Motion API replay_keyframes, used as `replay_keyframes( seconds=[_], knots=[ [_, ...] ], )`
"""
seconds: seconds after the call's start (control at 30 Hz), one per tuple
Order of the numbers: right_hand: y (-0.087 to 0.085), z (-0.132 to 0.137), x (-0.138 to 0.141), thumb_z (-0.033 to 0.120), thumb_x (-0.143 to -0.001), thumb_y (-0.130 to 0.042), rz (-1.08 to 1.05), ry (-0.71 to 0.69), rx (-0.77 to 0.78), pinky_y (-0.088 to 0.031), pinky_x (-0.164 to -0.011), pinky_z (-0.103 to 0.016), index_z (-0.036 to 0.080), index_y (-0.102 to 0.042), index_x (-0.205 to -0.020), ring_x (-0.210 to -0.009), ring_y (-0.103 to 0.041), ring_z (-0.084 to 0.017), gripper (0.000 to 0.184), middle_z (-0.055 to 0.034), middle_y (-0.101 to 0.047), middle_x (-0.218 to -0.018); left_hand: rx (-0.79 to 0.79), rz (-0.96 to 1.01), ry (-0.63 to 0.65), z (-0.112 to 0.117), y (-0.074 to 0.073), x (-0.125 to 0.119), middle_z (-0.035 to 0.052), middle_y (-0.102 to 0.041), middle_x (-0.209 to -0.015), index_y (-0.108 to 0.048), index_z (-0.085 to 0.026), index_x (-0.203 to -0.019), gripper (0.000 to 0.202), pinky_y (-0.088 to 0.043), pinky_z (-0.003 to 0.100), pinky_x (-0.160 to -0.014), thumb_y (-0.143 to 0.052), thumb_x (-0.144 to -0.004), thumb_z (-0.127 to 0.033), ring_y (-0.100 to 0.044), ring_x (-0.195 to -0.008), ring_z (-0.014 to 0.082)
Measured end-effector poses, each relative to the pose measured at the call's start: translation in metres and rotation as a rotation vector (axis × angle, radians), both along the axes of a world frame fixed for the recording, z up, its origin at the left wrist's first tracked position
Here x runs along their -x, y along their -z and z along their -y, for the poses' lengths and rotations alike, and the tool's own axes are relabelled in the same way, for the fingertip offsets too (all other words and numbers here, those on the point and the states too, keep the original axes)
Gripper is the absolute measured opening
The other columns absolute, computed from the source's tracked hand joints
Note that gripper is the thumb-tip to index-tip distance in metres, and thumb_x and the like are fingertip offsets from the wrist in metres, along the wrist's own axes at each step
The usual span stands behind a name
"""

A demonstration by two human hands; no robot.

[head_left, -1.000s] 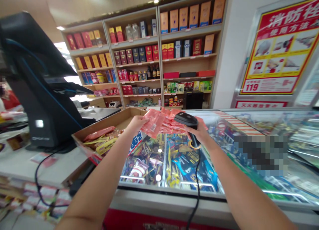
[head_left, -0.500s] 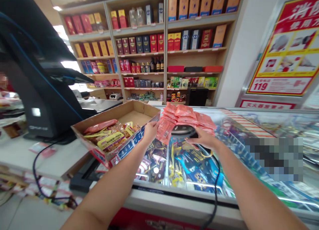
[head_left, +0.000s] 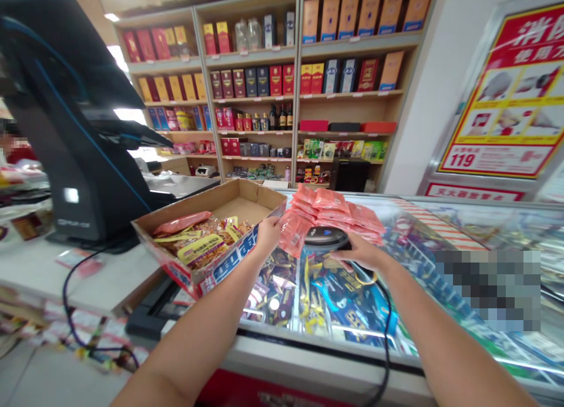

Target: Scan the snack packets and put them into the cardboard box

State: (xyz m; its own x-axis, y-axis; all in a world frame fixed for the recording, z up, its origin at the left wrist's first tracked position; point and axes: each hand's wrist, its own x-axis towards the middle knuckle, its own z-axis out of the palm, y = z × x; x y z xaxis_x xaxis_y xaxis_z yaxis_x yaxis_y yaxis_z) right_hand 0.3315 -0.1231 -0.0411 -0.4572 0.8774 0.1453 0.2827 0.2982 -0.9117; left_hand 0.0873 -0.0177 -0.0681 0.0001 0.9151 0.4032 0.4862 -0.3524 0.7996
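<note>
My left hand pinches a pinkish-orange snack packet by its left edge; a barcode label shows on the packet's face. My right hand is closed round the handle of a black barcode scanner, whose head lies close to the packet's right side. Behind both stands a heap of matching packets on the glass-topped freezer. To the left, an open cardboard box holds yellow-labelled snack bags and one long pinkish packet.
A black checkout terminal stands on the white counter at left. The scanner's cable hangs over the freezer's front edge. Shelves of boxed bottles line the back wall. Far left, another person is partly in view.
The view has shifted slightly. The scanner's head has tilted, so its top with a blue mark now shows. My left hand keeps hold of the same packet in nearly the same place.
</note>
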Motion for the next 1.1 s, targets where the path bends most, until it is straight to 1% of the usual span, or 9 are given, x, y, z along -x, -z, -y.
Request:
replay_keyframes(
  seconds=[0.17, 0.33, 0.43, 0.57, 0.67, 0.77, 0.83, 1.0, 1.1],
  knots=[
    [-0.001, -0.002, -0.003, 0.037, -0.075, -0.074, -0.02, 0.022, -0.01, -0.036, -0.04, -0.022, 0.018, -0.06, -0.096, -0.034, -0.047, -0.011, 0.032, 0.0061, -0.057, -0.044, 0.014, -0.02, -0.016, 0.001, -0.003, 0.0, -0.0008, -0.054, -0.055, -0.067, -0.015, -0.061, 0.026, -0.032, 0.024, -0.058, -0.049, -0.078, -0.022, -0.049, -0.06, 0.0134],
    [-0.004, -0.002, -0.004, 0.038, -0.071, -0.078, -0.148, 0.055, -0.052, -0.036, -0.037, -0.023, 0.019, -0.061, -0.077, -0.033, -0.047, -0.011, 0.026, 0.0048, -0.055, -0.044, 0.078, -0.039, 0.043, 0.002, -0.011, 0.009, -0.0021, -0.048, -0.047, -0.062, -0.015, -0.052, 0.024, -0.03, 0.025, -0.055, -0.056, -0.075, -0.02, -0.046, -0.053, 0.0126],
    [-0.009, 0.001, -0.01, 0.039, -0.073, -0.076, -0.261, 0.091, -0.096, -0.039, -0.037, -0.024, 0.019, -0.063, -0.075, -0.033, -0.047, -0.012, 0.024, 0.0035, -0.056, -0.045, 0.277, 0.121, 0.174, 0.011, -0.018, 0.013, -0.0016, -0.052, -0.047, -0.062, -0.014, -0.053, 0.019, -0.033, 0.024, -0.052, -0.065, -0.071, -0.022, -0.046, -0.047, 0.0116],
    [-0.021, 0.004, -0.028, 0.038, -0.069, -0.077, -0.526, 0.315, -0.137, -0.042, -0.036, -0.024, 0.018, -0.064, -0.077, -0.037, -0.052, -0.012, 0.025, 0.0019, -0.06, -0.053, 0.484, 0.465, 0.409, 0.03, -0.037, 0.001, 0.0031, -0.062, -0.056, -0.066, -0.012, -0.063, 0.014, -0.042, 0.024, -0.053, -0.074, -0.066, -0.022, -0.055, -0.048, 0.0124],
    [-0.031, 0.005, -0.05, 0.041, -0.065, -0.078, -0.714, 0.451, -0.144, -0.042, -0.033, -0.023, 0.017, -0.062, -0.074, -0.037, -0.051, -0.011, 0.029, 0.0022, -0.06, -0.054, 0.417, 0.549, 0.5, 0.038, -0.058, -0.03, 0.0037, -0.065, -0.061, -0.069, -0.01, -0.075, 0.01, -0.046, 0.022, -0.056, -0.072, -0.069, -0.017, -0.059, -0.053, 0.0123],
    [-0.034, 0.009, -0.072, 0.041, -0.063, -0.079, -0.829, 0.569, -0.206, -0.043, -0.032, -0.023, 0.018, -0.062, -0.076, -0.037, -0.052, -0.011, 0.032, 0.0032, -0.059, -0.053, 0.265, 0.447, 0.383, 0.035, -0.076, -0.076, 0.0004, -0.064, -0.063, -0.07, -0.012, -0.105, 0.033, -0.045, 0.022, -0.054, -0.059, -0.074, -0.007, -0.057, -0.051, 0.0115],
    [-0.028, 0.013, -0.084, 0.04, -0.062, -0.08, -0.886, 0.67, -0.287, -0.043, -0.033, -0.023, 0.018, -0.062, -0.076, -0.037, -0.052, -0.012, 0.032, 0.0033, -0.059, -0.052, 0.133, 0.291, 0.28, 0.03, -0.084, -0.112, -0.0003, -0.064, -0.063, -0.068, -0.013, -0.112, 0.043, -0.045, 0.022, -0.056, -0.052, -0.075, 0.0, -0.057, -0.052, 0.012],
    [-0.005, 0.017, -0.099, 0.039, -0.063, -0.078, -0.966, 0.763, -0.379, -0.042, -0.034, -0.023, 0.019, -0.06, -0.074, -0.036, -0.052, -0.012, 0.029, 0.0038, -0.059, -0.051, -0.093, -0.093, 0.237, 0.013, -0.087, -0.194, 0.0103, -0.075, -0.099, -0.074, -0.012, -0.098, 0.039, -0.048, 0.024, -0.084, -0.046, -0.078, 0.005, -0.067, -0.095, 0.0182],
    [0.001, 0.014, -0.1, 0.039, -0.064, -0.077, -0.914, 0.756, -0.367, -0.042, -0.034, -0.025, 0.019, -0.059, -0.071, -0.036, -0.051, -0.012, 0.028, 0.0032, -0.059, -0.051, -0.104, -0.298, 0.195, 0.003, -0.08, -0.226, 0.0159, -0.073, -0.107, -0.072, -0.011, -0.105, 0.036, -0.048, 0.027, -0.087, -0.045, -0.084, 0.0, -0.067, -0.103, 0.0226]
  ],
)
